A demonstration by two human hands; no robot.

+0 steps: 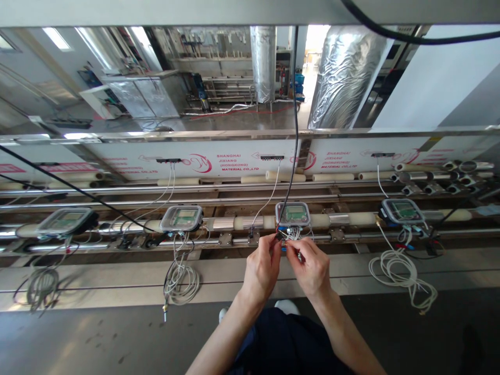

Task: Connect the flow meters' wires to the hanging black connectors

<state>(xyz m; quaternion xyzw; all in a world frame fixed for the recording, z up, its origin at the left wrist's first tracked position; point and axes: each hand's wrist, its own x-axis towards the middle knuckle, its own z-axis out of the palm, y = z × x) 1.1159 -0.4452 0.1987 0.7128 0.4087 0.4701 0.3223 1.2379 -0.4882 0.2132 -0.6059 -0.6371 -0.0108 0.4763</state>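
Observation:
My left hand (pixel 261 266) is closed in a pinch on the lower end of a black cable (pixel 296 130) that hangs down from above. Close beside it, my right hand (pixel 311 264) pinches a thin wire, its fingertips almost meeting the left ones. Just beyond both hands sits a meter box (pixel 292 213) with a clear cover and a green display. White wires (pixel 295 233) bunch beneath this box, with small blue parts among them. The exact joint between my fingertips is too small to make out.
Similar meter boxes (pixel 182 217) line the pipe to both sides. Coiled grey cables (pixel 183 281) hang over the metal ledge (pixel 234 291). Behind the pipes stands a printed white panel (pixel 238 161) with black terminal strips (pixel 272 158). Another black cable (pixel 78 190) slants across the left.

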